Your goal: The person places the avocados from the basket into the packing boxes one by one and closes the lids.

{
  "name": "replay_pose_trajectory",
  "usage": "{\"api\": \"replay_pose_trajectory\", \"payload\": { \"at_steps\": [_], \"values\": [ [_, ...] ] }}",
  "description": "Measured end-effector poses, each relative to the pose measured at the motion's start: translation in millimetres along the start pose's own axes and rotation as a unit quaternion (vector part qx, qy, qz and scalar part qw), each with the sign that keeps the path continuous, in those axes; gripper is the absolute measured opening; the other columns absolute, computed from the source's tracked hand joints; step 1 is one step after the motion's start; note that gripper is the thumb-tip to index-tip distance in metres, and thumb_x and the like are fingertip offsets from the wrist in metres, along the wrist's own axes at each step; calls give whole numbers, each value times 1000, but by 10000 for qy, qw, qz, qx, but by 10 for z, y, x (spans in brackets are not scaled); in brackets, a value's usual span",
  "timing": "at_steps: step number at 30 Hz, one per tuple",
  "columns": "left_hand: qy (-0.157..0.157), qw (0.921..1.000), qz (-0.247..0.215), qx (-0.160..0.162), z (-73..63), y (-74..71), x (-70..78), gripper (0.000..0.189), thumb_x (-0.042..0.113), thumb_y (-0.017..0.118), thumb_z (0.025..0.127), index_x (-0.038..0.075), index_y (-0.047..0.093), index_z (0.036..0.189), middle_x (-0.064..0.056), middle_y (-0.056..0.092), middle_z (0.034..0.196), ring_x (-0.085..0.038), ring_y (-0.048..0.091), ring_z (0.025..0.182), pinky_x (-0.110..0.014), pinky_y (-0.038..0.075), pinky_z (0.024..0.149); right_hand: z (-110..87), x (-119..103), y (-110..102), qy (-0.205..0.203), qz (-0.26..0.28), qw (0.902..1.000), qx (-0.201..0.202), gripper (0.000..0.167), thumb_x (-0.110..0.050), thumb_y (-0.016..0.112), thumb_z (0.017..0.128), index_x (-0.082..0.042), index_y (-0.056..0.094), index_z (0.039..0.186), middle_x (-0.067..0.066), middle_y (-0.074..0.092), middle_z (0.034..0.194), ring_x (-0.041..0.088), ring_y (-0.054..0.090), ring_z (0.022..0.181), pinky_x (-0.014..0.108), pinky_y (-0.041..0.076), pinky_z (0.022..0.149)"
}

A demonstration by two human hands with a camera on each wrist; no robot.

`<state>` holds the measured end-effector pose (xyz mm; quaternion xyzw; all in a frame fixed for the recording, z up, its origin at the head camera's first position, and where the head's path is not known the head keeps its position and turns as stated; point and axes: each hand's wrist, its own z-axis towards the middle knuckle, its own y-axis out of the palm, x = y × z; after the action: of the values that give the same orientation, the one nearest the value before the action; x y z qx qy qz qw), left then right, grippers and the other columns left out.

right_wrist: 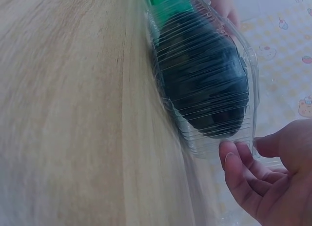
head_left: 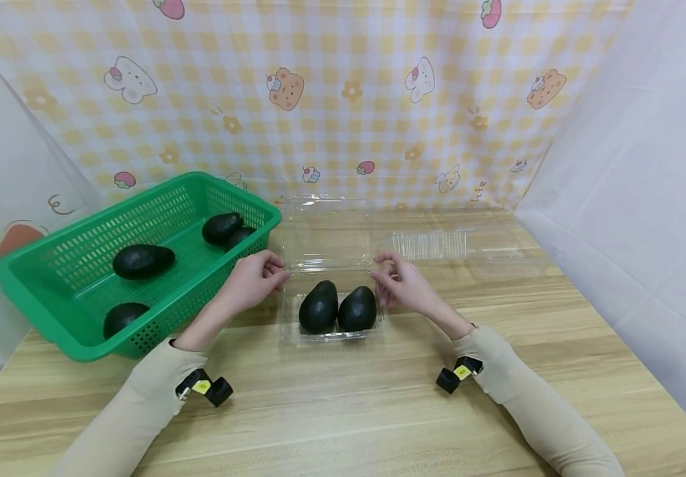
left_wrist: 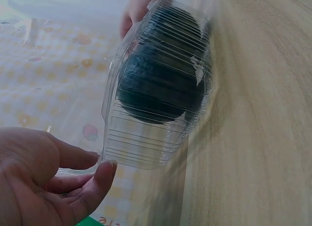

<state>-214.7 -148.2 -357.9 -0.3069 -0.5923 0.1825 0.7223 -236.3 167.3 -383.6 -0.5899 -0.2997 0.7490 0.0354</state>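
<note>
Two dark avocados (head_left: 319,307) lie side by side in the base of a clear plastic clamshell box (head_left: 334,336). Its see-through lid (head_left: 330,228) stands raised at the back. My left hand (head_left: 257,275) pinches the box's back left corner near the hinge, thumb and fingertip meeting at the rim in the left wrist view. At the back right corner my right hand (head_left: 401,286) grips the rim between thumb and fingers. Through the ribbed side wall, an avocado (right_wrist: 204,79) shows in the right wrist view.
A green plastic basket (head_left: 27,281) on the left holds several avocados (head_left: 143,261). More clear plastic packaging (head_left: 432,245) lies at the back right of the wooden table (head_left: 343,411). A checked curtain (head_left: 343,132) hangs behind, with white cloth (head_left: 647,199) at the right.
</note>
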Motion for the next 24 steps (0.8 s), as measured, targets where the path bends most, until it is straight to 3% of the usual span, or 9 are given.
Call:
{"api": "replay_pose_trajectory", "payload": {
  "at_steps": [4,9,14,24],
  "values": [
    [13,9999,-154,34,6,3,-8,24,8,67,98,-10,59,111,-18,67,91,-28,70,73,-33,57,66,-2,9,6,-13,154,9999,60,38,-4,59,102,8,42,134,15,63,73,20,62,54,30,54,46],
    [-17,9996,-262,106,0,1,-14,26,7,69,96,-8,55,113,-18,66,94,-27,71,73,-36,59,69,-1,8,15,-92,312,9994,106,42,-3,59,102,7,38,137,22,64,75,24,62,56,39,57,49],
    [23,9993,-361,133,-12,-4,-9,28,5,69,96,-8,53,114,-18,63,96,-25,70,72,-35,59,69,-3,13,20,-164,403,9990,125,38,-4,60,101,5,39,132,17,63,73,21,62,56,43,58,53],
    [260,9982,-452,283,-7,4,-22,22,1,68,95,-6,53,109,-18,63,93,-21,68,67,-30,58,63,-8,19,33,-173,641,9977,155,31,-1,59,101,1,40,126,14,62,71,19,61,54,39,57,51]
  ]
}}
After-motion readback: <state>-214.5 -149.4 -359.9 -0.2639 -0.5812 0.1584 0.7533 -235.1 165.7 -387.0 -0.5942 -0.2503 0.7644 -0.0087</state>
